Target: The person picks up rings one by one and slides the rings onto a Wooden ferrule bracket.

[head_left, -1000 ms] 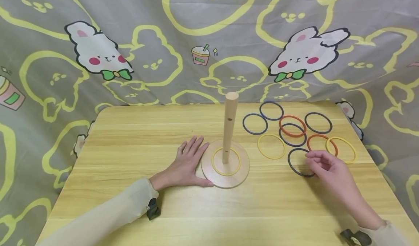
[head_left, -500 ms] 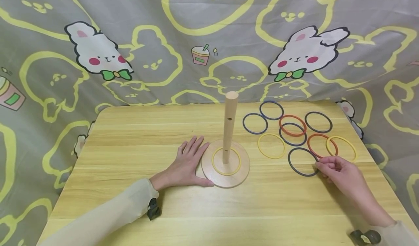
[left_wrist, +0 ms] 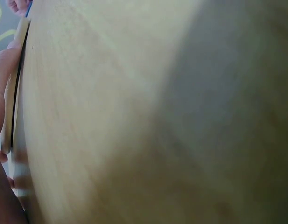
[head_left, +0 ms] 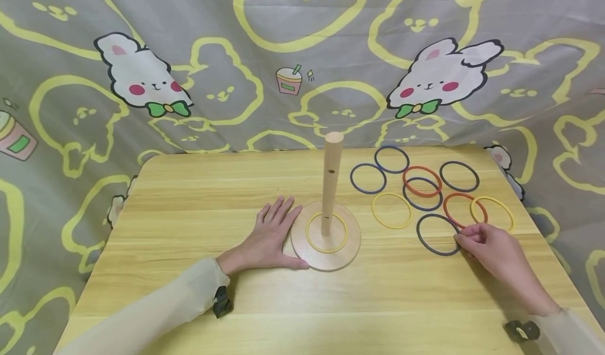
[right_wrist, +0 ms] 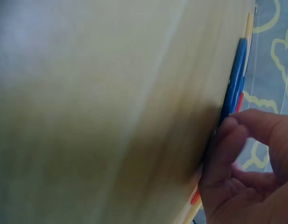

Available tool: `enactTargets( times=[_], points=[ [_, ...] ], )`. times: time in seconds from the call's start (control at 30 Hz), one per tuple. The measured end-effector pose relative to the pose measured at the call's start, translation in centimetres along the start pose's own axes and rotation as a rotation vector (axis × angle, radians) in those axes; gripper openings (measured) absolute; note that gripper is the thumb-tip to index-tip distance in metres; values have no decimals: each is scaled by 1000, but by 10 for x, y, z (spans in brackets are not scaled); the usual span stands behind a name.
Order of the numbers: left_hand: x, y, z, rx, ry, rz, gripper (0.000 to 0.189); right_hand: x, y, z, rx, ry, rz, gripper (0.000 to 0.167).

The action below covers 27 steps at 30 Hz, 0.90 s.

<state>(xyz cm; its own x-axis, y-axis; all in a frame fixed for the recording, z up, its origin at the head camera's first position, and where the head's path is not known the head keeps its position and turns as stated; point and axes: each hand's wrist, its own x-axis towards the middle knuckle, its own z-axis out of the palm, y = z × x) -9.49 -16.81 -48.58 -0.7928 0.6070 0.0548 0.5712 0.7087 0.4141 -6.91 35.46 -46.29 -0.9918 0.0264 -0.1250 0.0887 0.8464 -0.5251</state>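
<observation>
A right hand (head_left: pixel 491 247) pinches a dark ring (head_left: pixel 432 215) by its right edge; the left hand (head_left: pixel 269 240), fingers extended, touches a wooden base (head_left: pixel 303 246).

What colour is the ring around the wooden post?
The ring around the wooden post is yellow, seen best in the head view.

right hand (head_left: pixel 489 247): sits farther right than before | near dark ring (head_left: pixel 418 232): right side less covered, rim pinched
</observation>
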Motion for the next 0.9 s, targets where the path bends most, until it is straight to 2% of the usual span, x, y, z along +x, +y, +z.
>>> enactTargets(
  times=[0.23, 0.43, 0.53, 0.67, 0.73, 0.8, 0.9],
  points=[
    [-1, 0, 0, -2, -19, -14, 135, -4, -5, 0, -79, -24, -14, 19],
    [-1, 0, 0, 3, -21, -23, 135, -10, -8, -2, -46, -5, -30, 14],
    [-1, 0, 0, 7, -22, -22, 135, -14, -8, -1, 67, -17, -43, 19],
    [-1, 0, 0, 2, -21, -22, 134, -16, -9, 0, 317, -69, -73, 29],
    [-1, 1, 0, -2, -20, -23, 133, -16, -9, 0, 418, -81, -95, 27],
    [-1, 1, 0, -5, -19, -23, 133, -17, -9, -1, 485, -85, -123, 23],
    [-1, 1, 0, -2, -20, -22, 133, -19, -11, -3, 520, -78, -144, 22]
  ],
)
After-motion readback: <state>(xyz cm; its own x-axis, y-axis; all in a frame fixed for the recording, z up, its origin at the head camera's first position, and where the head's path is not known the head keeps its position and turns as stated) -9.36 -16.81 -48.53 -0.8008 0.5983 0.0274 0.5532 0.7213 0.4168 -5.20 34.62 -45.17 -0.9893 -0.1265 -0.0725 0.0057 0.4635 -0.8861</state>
